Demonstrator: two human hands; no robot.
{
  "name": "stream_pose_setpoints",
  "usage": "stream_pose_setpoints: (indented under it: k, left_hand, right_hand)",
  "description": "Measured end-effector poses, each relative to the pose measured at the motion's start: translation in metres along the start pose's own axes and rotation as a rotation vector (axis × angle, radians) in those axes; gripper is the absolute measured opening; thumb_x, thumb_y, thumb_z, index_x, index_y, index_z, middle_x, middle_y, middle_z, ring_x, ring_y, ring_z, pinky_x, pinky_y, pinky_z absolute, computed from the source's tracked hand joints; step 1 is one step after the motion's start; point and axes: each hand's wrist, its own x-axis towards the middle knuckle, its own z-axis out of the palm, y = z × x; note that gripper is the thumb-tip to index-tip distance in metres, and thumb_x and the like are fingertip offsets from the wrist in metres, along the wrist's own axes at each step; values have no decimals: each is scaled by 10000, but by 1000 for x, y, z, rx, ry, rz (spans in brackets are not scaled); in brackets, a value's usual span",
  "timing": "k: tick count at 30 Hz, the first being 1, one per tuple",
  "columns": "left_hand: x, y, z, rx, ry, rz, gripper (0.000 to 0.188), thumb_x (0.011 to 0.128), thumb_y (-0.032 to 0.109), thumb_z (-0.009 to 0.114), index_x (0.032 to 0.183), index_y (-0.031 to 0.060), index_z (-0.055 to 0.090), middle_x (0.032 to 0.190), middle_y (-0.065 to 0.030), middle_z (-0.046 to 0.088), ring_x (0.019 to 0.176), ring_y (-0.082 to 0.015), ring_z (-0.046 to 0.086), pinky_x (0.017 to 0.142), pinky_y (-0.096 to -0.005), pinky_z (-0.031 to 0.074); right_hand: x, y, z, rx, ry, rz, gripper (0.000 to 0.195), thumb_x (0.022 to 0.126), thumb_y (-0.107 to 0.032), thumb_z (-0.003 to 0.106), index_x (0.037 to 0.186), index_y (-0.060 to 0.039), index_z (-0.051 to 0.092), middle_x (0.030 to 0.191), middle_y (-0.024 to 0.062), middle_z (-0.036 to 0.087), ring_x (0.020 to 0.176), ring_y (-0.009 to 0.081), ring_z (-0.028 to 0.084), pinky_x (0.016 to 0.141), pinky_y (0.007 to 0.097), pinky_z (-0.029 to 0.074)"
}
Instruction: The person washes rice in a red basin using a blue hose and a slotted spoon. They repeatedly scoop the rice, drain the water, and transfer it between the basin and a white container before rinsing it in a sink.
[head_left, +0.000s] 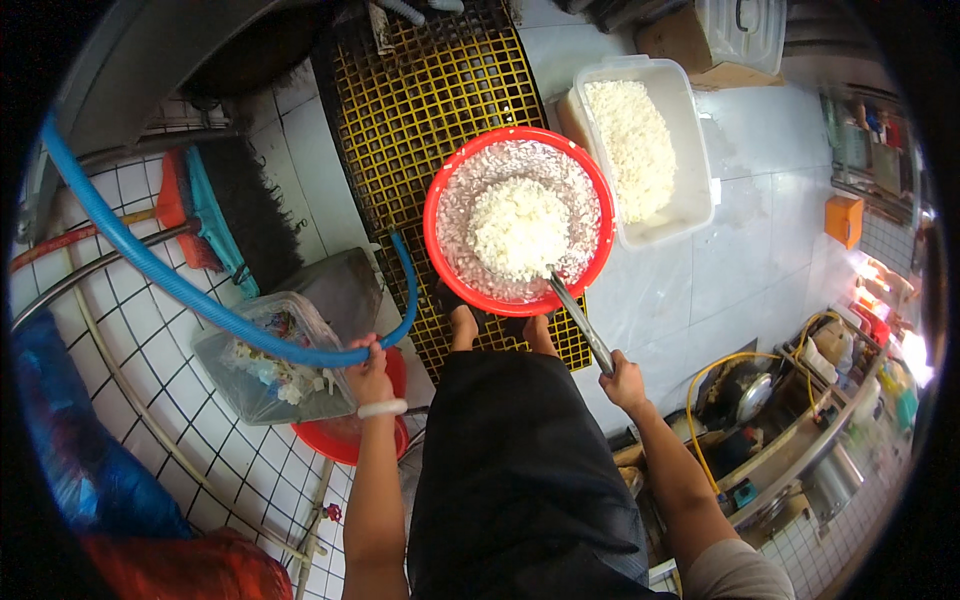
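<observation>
My right hand (624, 384) grips the long metal handle (583, 324) of a scoop, whose head is hidden under a mound of white rice (521, 225). That mound sits inside a round red plastic basin (431, 225), surrounded by water with loose rice grains (459, 187). My left hand (371, 379) holds a thick blue ribbed hose (217, 311); its free end lies just left of the basin, apart from the rim. Right beside the basin stands a translucent plastic tub (699, 176) partly filled with white rice (634, 150).
Yellow floor grating (427, 82) runs under the basin and my feet. To the left are a lined waste bin (244, 390), a second red basin (319, 442) and a broom head (259, 210). A cluttered counter with a yellow hose (697, 375) and an orange box (844, 221) are right.
</observation>
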Motion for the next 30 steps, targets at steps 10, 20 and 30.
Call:
stream_pose_setpoints:
  k: [10,20,30]
  left_hand:
    - [-108,203,-20,113,52,-124,218,853,138,520,1027,65,410,914,-113,546,869,-257,579,717,-356,513]
    - [-158,290,-19,181,-44,-77,228,864,218,497,1000,75,383,814,-115,518,769,-313,608,542,-357,559]
    - [-158,275,19,-11,-138,-125,250,843,171,527,967,24,368,796,-174,545,784,-365,606,577,-400,570]
  right_hand:
    - [-8,12,-20,-17,-6,-4,202,611,-74,558,762,-9,440,614,247,526,635,438,526,581,475,429]
    - [-2,22,-27,-53,-59,-61,233,624,-85,563,815,-26,444,627,239,546,643,431,541,607,490,445]
    - [-2,16,-22,-66,-71,-61,241,625,-86,578,824,-25,455,652,233,551,655,426,544,607,475,447]
